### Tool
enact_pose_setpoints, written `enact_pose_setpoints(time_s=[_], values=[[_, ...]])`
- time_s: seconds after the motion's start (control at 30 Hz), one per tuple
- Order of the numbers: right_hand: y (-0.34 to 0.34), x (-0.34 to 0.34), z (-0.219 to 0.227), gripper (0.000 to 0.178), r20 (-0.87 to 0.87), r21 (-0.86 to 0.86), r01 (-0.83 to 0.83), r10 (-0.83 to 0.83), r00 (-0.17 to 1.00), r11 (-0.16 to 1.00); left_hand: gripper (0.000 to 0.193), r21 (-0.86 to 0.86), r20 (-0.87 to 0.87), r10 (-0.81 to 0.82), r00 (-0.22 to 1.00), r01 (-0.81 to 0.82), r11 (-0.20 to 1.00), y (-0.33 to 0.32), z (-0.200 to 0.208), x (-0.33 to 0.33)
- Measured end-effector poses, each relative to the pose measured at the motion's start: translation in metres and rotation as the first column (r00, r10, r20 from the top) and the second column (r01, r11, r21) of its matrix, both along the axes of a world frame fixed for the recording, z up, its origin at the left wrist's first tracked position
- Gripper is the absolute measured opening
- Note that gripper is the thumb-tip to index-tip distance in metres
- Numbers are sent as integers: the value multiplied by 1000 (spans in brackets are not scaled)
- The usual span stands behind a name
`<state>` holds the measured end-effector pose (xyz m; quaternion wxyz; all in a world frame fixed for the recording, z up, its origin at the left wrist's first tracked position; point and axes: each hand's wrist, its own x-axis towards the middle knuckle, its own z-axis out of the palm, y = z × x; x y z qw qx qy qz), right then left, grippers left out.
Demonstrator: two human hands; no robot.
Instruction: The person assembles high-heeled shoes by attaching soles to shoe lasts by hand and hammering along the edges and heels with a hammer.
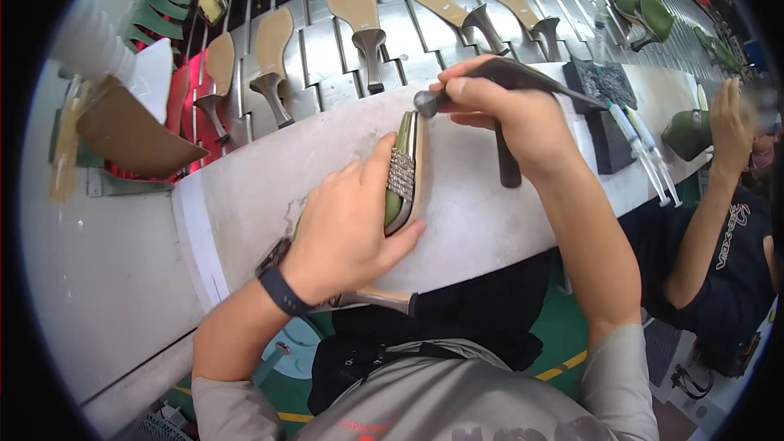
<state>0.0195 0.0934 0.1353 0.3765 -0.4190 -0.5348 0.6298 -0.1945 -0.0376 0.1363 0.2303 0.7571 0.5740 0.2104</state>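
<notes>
On the white worktop (269, 171), my left hand (347, 220) is wrapped round a green high-heeled shoe (398, 204) with a glittering band. The shoe lies tilted on its side, its tan sole edge to the right and its toe away from me. Its brown heel (384, 300) shows beneath my wrist. My right hand (498, 102) is closed on a dark hammer (510, 159). The hammer's round metal face hangs just past the shoe's toe; whether they touch is hard to tell. My palm hides much of the upper.
Behind the worktop, a metal slatted conveyor (314, 65) carries several tan soles with brown heels (355, 12). A dark foam block (600, 86) holds syringes (641, 143) at the right. Beyond it, a co-worker's hand (729, 126) is by a green shoe (686, 135). Brown sheet (135, 126) stands left.
</notes>
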Motion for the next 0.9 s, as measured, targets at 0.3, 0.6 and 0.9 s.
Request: enact_pose_setpoints(time_s=[0.3,0.6,0.9], values=[[-73,33,-19,27,-8,-18,174,-174,985,985,96,359,774,-109,624,-291,887,-38,74,2],[-192,30,99,35,-41,811,-47,138,990,582,61,475,501,-184,846,-91,875,-58,69,31],[-180,32,134,31,156,668,-166,82,984,725,67,591,376,-167,911,-97,800,-64,56,43]])
